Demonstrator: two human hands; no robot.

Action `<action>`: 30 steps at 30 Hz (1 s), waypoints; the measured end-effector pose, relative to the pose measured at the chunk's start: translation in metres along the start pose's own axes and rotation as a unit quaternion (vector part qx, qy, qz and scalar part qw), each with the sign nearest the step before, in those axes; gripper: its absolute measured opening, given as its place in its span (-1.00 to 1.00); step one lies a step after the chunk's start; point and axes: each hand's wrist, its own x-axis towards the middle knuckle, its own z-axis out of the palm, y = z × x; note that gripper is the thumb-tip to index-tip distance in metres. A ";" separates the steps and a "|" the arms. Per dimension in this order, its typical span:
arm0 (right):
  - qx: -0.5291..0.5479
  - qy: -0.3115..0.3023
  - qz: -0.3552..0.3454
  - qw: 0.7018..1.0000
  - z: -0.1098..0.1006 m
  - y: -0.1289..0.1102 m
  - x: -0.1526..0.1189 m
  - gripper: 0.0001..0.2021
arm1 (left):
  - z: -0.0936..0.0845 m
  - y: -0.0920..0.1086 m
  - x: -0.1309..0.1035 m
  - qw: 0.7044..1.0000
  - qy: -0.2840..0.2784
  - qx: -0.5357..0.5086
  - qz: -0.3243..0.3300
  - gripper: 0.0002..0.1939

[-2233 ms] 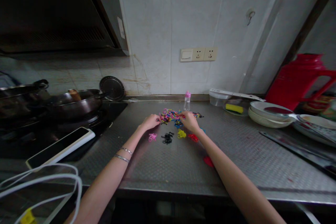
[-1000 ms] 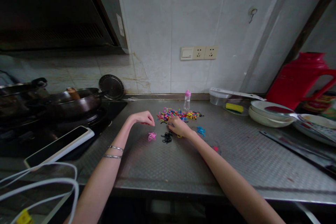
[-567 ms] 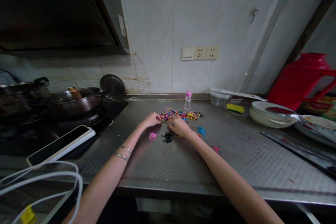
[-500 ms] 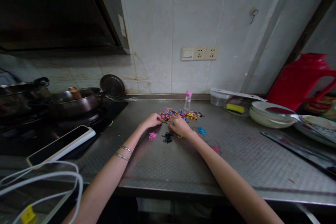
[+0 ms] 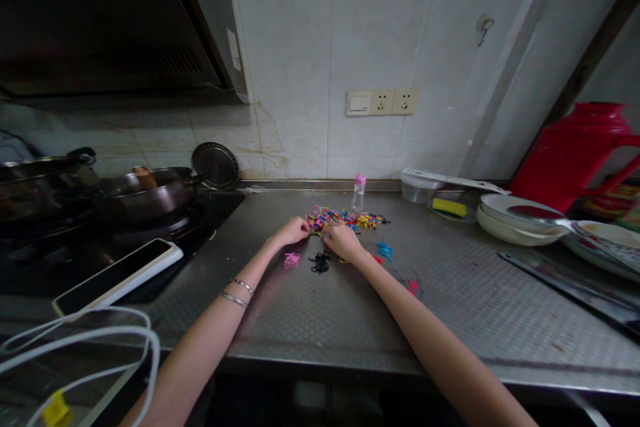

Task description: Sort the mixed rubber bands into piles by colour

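Observation:
A heap of small, many-coloured elastic hair ties (image 5: 367,220) lies on the metal counter. My left hand (image 5: 295,231) is at the heap's left edge, fingertips pinched together; whatever is between them is too small to make out. Over the front of the heap, my right hand (image 5: 341,239) has its fingers bent down and drawn together, their tips partly hidden. Nearer to me lie separate little piles: pink hair ties (image 5: 292,259), black ones (image 5: 320,261), and blue ones (image 5: 385,251). A few yellow and red ones show beside my right wrist, and a pinkish-red pile (image 5: 413,286) lies right of my forearm.
Behind the heap stands a small clear bottle (image 5: 359,193) with a pink cap. Pans (image 5: 145,193) sit on the stove at left, near a white-edged device (image 5: 120,277) and a white cable (image 5: 150,347). Bowls (image 5: 515,230), a yellow sponge (image 5: 449,207), and a red flask (image 5: 570,160) occupy the right.
Both hands stay at the heap with only slight finger movement. The whole view has shifted very slightly.

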 end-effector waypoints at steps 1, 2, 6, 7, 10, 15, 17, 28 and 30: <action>0.001 -0.003 0.008 1.000 0.000 -0.001 0.001 -0.76 | -0.001 0.000 0.000 1.000 -0.005 -0.005 -0.002 -0.78; 0.002 -0.005 0.014 1.000 0.000 -0.002 0.001 -0.77 | -0.003 0.001 0.000 1.000 -0.013 -0.014 -0.004 -0.78; -0.001 0.003 0.015 1.000 0.001 -0.005 0.004 -0.76 | -0.015 0.009 -0.005 0.993 -0.076 -0.090 -0.004 -0.80; -0.002 0.004 0.014 1.000 0.001 -0.006 0.005 -0.76 | -0.018 0.012 -0.006 0.989 -0.102 -0.108 -0.003 -0.80; -0.003 -0.005 0.015 1.000 0.001 -0.008 0.005 -0.75 | -0.027 0.022 -0.013 0.971 -0.193 -0.139 -0.014 -0.76; -0.018 -0.017 0.025 0.999 0.000 -0.011 0.005 -0.73 | -0.034 0.031 -0.020 0.957 -0.229 -0.177 -0.035 -0.68; -0.024 -0.014 0.028 0.999 0.001 -0.012 0.006 -0.73 | -0.037 0.030 -0.020 0.962 -0.193 -0.187 -0.038 -0.67; -0.036 -0.003 0.028 0.999 0.002 -0.011 0.007 -0.73 | -0.045 0.024 -0.022 0.972 -0.087 -0.205 -0.077 -0.61; -0.047 0.000 0.028 0.999 0.002 -0.012 0.007 -0.73 | -0.045 0.024 -0.023 0.970 -0.080 -0.215 -0.079 -0.60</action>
